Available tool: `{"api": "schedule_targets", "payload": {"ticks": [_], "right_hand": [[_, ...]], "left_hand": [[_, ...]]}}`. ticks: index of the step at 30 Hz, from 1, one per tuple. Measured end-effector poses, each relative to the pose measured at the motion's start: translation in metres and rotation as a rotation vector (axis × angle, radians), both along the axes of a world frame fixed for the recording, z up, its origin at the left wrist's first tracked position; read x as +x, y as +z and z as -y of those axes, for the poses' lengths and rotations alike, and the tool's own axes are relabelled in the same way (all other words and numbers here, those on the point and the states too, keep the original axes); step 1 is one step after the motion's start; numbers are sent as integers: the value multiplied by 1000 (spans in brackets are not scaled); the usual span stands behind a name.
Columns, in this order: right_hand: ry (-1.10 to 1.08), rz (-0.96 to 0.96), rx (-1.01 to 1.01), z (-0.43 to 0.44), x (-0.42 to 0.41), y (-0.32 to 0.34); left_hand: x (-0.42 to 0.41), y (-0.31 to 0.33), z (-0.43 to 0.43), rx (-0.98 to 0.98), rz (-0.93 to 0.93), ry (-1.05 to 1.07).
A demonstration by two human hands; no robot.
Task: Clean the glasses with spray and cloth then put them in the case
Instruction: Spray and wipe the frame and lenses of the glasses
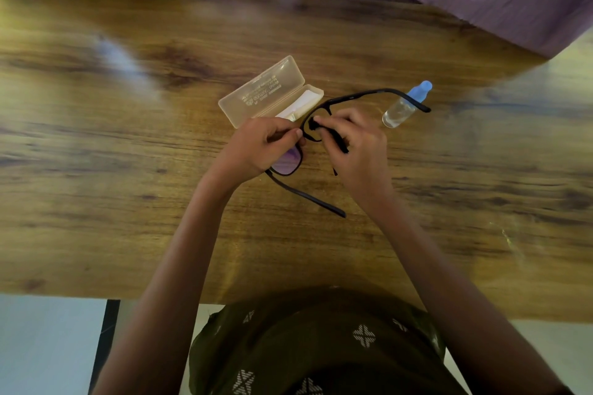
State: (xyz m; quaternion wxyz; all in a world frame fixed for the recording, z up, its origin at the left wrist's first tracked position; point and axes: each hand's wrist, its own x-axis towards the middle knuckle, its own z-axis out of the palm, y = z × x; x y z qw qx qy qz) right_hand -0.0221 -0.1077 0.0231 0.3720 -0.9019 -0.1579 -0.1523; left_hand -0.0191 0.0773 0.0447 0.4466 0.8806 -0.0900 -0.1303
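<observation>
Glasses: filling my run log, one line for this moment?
left hand: grips glasses; right hand: pinches cloth against glasses; case: open; spray bottle: untouched

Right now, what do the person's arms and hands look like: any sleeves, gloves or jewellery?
The left arm and right arm are bare to the frame's edge, no sleeves showing. The left hand and right hand wear no gloves; no rings, watch or bracelets are visible. The garment at the torso is dark olive with white cross-shaped patterns.
</observation>
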Motion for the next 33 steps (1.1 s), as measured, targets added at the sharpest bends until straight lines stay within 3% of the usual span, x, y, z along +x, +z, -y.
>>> {"api": "schedule_targets", "payload": {"ticks": [5, 18, 33], "right_hand": [[77, -8, 11, -1, -8, -1], [-153, -13, -11, -9, -4, 4], [8, -44, -40, -3, -9, -1]], "left_hand": [[-1, 1, -1, -9, -7, -14], [-9, -5, 2, -33, -3, 44], [-2, -7, 1, -88, 9, 54]]}}
